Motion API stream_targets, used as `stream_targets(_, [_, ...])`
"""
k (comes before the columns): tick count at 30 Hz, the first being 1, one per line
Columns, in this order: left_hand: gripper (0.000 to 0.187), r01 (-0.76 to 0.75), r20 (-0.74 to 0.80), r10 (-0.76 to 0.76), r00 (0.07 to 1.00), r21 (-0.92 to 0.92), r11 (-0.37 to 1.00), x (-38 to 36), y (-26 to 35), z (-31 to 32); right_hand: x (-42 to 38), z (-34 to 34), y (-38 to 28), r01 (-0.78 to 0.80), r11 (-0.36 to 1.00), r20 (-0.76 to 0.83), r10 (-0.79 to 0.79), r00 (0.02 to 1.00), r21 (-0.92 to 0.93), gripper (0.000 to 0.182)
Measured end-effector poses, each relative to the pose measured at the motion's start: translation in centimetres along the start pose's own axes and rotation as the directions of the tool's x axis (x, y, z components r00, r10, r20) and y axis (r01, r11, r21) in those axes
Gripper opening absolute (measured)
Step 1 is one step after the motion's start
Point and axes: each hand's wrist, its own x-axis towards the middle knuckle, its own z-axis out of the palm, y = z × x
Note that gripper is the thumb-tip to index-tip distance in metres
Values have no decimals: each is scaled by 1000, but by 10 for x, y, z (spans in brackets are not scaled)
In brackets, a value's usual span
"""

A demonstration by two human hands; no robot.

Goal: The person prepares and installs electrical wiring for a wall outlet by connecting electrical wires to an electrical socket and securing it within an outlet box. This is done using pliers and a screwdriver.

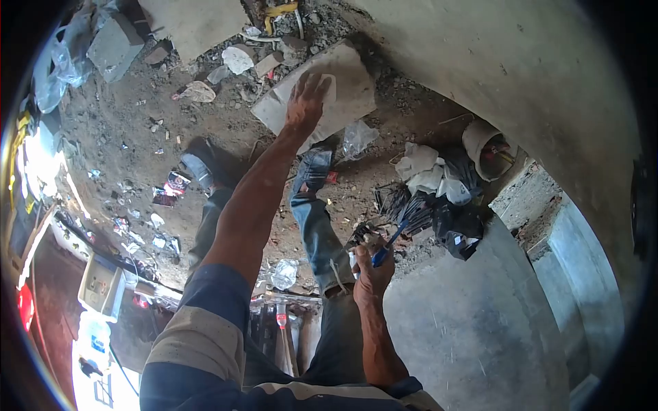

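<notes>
My left hand reaches far forward, fingers stretched out over a pale flat slab that lies tilted on the dirt against the wall. The palm appears to rest on it, though the contact is partly hidden. Close to my body, my right hand is closed around a slim blue tool, its thin end pointing up and to the right. Something pale and dark shows at the same fingertips, too small to name. A crumpled clear plastic bag sits just below the slab.
A whitish bucket lies near the wall on the right, beside white plastic bags and a black plastic bag. A grey concrete surface is at lower right. Rubble, litter and a grey block cover the dirt floor.
</notes>
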Motion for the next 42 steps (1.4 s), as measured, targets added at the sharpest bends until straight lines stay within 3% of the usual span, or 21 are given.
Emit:
stream_targets(10, [71, -2, 172, -8, 985, 58, 998, -24, 37, -67, -11, 11, -21, -12, 996, 36, 9, 999, 92, 58])
stream_targets(12, [65, 10, 160, -5, 987, -28, 1000, -31, 49, -99, -17, 14, -29, 32, 982, 120, -55, 991, 188, 41])
stream_targets(13, [63, 316, 423, -171, 890, -299, 901, -31, 59, -121, -23, 19, -43, -30, 953, 211, -36, 977, 302, 36])
stream_targets(14, [61, 629, 690, -211, 692, -433, 645, -35, 71, -145, -28, 23, -54, -31, 951, 210, -35, 977, 306, 36])
stream_targets(15, [61, 628, 693, -209, 690, -430, 649, -36, 84, -176, -33, 28, -64, -66, 937, 279, -35, 960, 343, 42])
stream_targets(16, [64, 836, 830, -113, 546, -531, 139, -34, 99, -213, -39, 32, -74, -102, 921, 348, -39, 937, 377, 48])
stream_targets(17, [68, 829, 889, 71, 452, -390, -400, -30, 115, -249, -47, 38, -86, -39, 922, 355, -109, 929, 385, 41])
stream_targets(18, [68, 831, 886, 68, 459, -401, -386, -25, 133, -284, -54, 40, -96, -33, 917, 359, -122, 925, 398, 41])
stream_targets(20, [82, 787, 784, 114, 611, -616, 18, -13, 170, -367, -81, 46, -127, -153, 886, 555, -132, 821, 437, 42])
stream_targets(24, [87, 723, 723, 129, 678, -688, 57, 1, 202, -444, -126, 53, -171, 75, 946, 590, -257, 766, 315, 50])
stream_targets(26, [92, 669, 662, 100, 743, -740, -66, 3, 219, -473, -154, 52, -197, 120, 945, 579, -284, 764, 305, 50])
stream_targets(28, [89, 646, 641, 78, 763, -754, -121, 5, 238, -503, -178, 53, -225, 631, 755, 507, -621, 598, 180, 51])
stream_targets(29, [88, 629, 621, 106, 776, -753, -192, 8, 247, -519, -192, 50, -239, 646, 738, 504, -641, 579, 197, 51])
stream_targets(31, [82, 594, 589, 101, 802, -767, -241, 12, 267, -548, -221, 40, -269, 862, 505, 507, -758, 411, 56, 52])
stream_targets(32, [82, 577, 569, 106, 816, -786, -221, 14, 279, -564, -238, 35, -284, 873, 481, 501, -776, 384, 76, 52])
stream_targets(34, [80, 510, 513, 87, 854, -792, -334, 19, 303, -596, -270, 21, -311, 758, 606, 530, -736, 421, 240, 44])
stream_targets(35, [75, 456, 472, 55, 880, -806, -378, 22, 315, -608, -279, 14, -320, 769, 582, 527, -755, 390, 264, 44])
stream_targets(37, [73, 391, 404, 58, 913, -827, -404, 23, 336, -639, -292, -4, -332, 817, 554, 330, -810, 485, 161, 33])
stream_targets(38, [72, 345, 358, 59, 932, -825, -447, 24, 346, -653, -303, -14, -343, 826, 532, 331, -826, 457, 185, 33])
stream_targets(40, [72, 262, 270, 34, 962, -884, -386, 24, 363, -676, -326, -36, -361, 699, 671, 392, -730, 560, 249, 26])
stream_targets(42, [73, 217, 232, 1, 973, -908, -359, 23, 377, -696, -333, -48, -364, 729, 633, 385, -760, 523, 259, 31])
